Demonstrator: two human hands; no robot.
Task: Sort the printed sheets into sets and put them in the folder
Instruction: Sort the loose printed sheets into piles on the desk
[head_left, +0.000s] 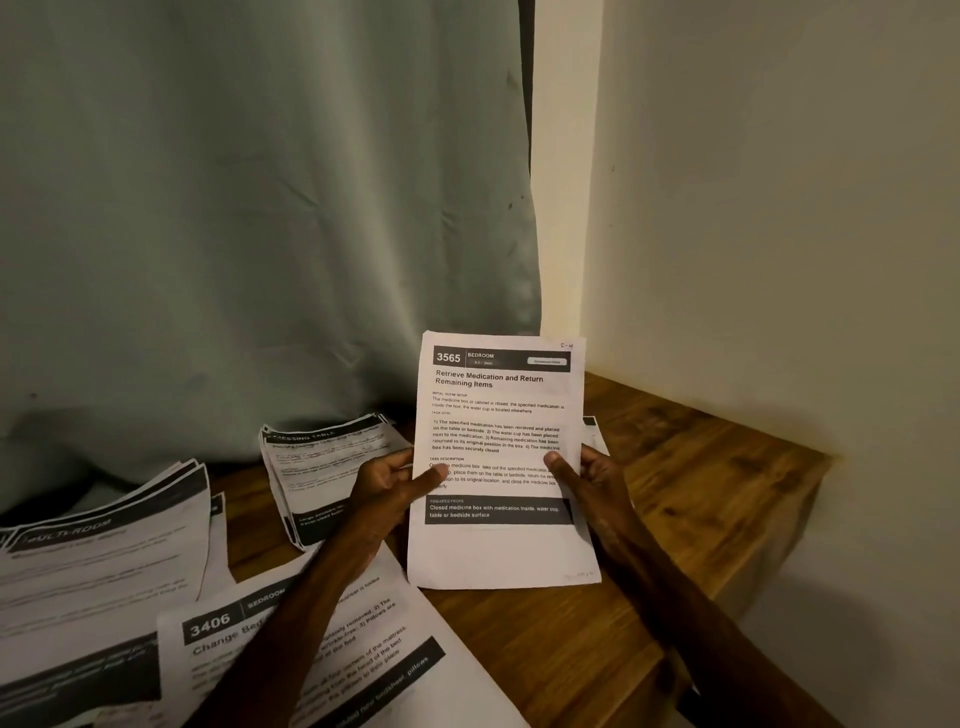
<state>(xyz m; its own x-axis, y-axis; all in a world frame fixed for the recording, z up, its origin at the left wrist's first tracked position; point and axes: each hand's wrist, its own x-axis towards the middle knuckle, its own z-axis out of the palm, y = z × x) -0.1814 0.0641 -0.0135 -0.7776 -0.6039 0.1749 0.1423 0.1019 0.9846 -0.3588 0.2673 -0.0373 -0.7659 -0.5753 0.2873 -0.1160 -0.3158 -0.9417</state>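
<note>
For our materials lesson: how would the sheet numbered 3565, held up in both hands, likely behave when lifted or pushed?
Probably floppy: sheet 3565 stands upright with the left hand and right hand pinching both side edges. Likely very light; a pinch alone carries it. Pushed across the wooden table, it might buckle; the stack behind curls at its edges.

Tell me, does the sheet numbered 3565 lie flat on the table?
No, the left hand and the right hand pinch sheet 3565 by its side edges and hold it up towards the camera.
</note>
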